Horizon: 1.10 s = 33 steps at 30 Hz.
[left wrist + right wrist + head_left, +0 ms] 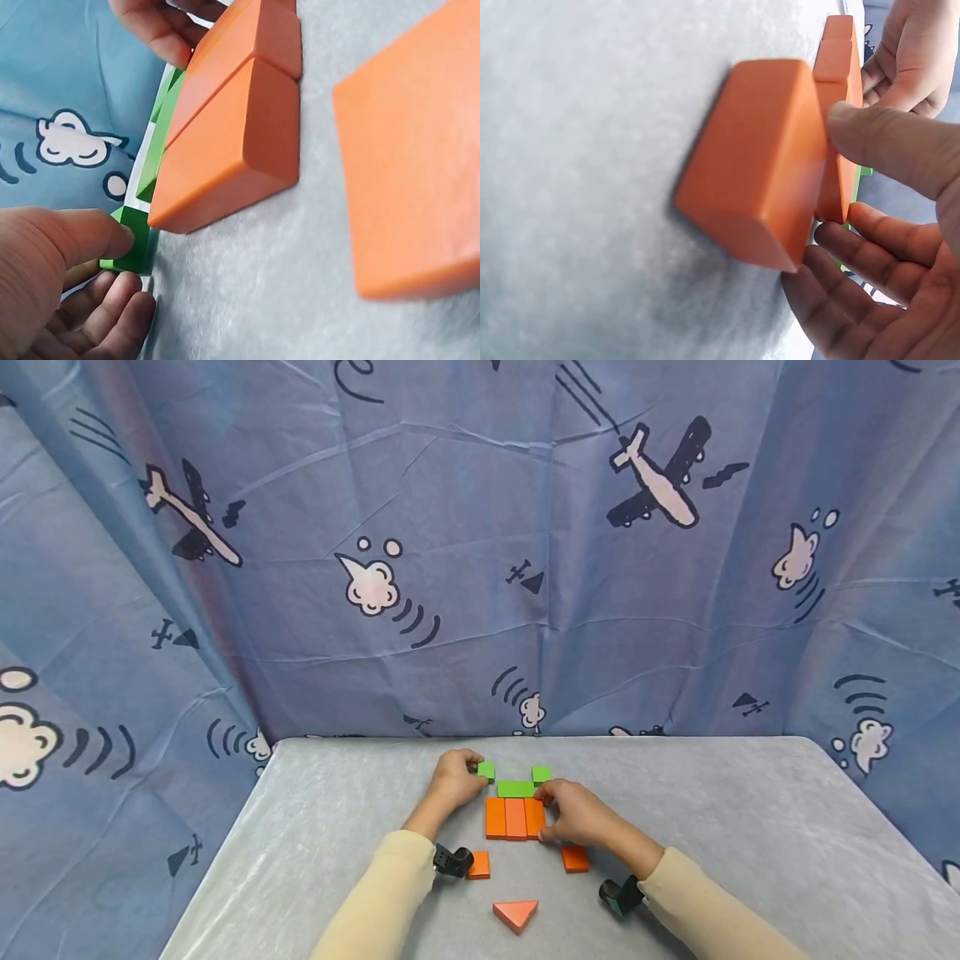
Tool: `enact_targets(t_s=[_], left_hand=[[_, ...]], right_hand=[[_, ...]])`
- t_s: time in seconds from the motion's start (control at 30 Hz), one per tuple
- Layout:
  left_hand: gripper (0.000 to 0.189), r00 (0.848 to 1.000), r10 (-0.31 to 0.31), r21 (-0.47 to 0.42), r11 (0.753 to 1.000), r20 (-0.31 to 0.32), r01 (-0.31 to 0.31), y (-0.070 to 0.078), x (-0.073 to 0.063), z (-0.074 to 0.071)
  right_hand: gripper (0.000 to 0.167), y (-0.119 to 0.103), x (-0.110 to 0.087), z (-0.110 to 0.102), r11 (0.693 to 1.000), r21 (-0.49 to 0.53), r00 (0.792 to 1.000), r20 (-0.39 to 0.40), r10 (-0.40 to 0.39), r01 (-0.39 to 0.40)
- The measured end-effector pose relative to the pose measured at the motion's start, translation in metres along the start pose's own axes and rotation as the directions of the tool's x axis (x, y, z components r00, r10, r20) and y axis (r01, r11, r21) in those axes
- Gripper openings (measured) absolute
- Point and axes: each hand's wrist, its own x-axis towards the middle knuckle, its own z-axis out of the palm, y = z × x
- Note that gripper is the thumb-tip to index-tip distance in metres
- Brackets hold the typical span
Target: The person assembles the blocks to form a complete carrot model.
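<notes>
My left hand [454,779] pinches a small green cube [487,772] between thumb and fingers, just left of a green rectangular block [515,789]. In the left wrist view the thumb presses this green cube [133,240]. Below the green block, three orange blocks [515,819] lie side by side. My right hand [581,814] holds the rightmost orange block [534,817], thumb at its near end and fingers at its far end. Another green cube [542,775] sits beyond the right fingers.
An orange block [480,865] lies by the left wrist, and another orange block [575,859] lies below the right hand. An orange triangular block [516,915] is nearest the front. The grey-covered table [337,827] ends at a blue patterned curtain [465,568].
</notes>
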Motion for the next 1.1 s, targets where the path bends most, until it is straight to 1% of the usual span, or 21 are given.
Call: enact_targets(t_s=[0.1,0.27,0.4,0.57,0.77,1.1], left_hand=[[0.029,1.000,0.013,0.014,1.000,0.005,-0.013,0.0010,0.0007,0.0026],[0.028,1.000,0.006,0.036,0.999,0.006,-0.006,0.0022,0.0005,0.0050],[0.028,1.000,-0.012,0.034,0.999,0.006,0.012,0.0031,-0.0003,0.0056],[0.028,1.000,-0.014,0.025,1.000,0.011,0.014,0.0047,-0.0006,0.0048],[0.028,1.000,-0.021,0.039,0.999,0.016,0.021,0.0044,0.0011,0.0048],[0.029,0.999,-0.028,0.041,0.999,0.026,0.027,0.0049,-0.0003,0.0048]], right_hand=[[0.049,0.0005,-0.0008,-0.0007,1.000,-0.008,1.000,-0.005,-0.010,0.010],[0.050,0.0010,-0.0005,0.0000,1.000,-0.021,1.000,-0.014,-0.021,0.020],[0.050,0.0007,-0.0001,0.0009,1.000,-0.012,1.000,-0.015,-0.016,0.015],[0.050,0.0008,-0.0007,0.0018,1.000,-0.002,1.000,-0.015,-0.007,0.007],[0.051,0.0016,0.0002,0.0018,1.000,0.004,1.000,-0.011,-0.001,0.001],[0.051,-0.0001,0.0002,0.0004,1.000,-0.001,1.000,0.002,0.013,-0.013]])
